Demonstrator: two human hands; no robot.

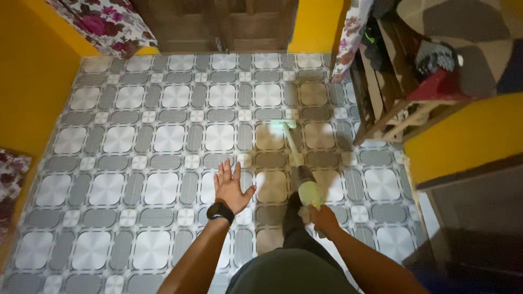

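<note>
Our right hand [322,216] grips the pale green stick vacuum [303,179], its long axis running forward to the floor head, while our left hand [231,187] hovers spread, empty.

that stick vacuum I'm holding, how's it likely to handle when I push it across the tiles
The stick vacuum probably glides easily: its flat head lies on smooth floor tiles. The thin rigid tube should steer stiffly. The bulky body sits near your right hand, so it likely feels top-heavy.

Dim indoor light; the vacuum head [282,124] casts a pale glow on the tiled floor [163,136], corners fall dark, slightly soft
</note>
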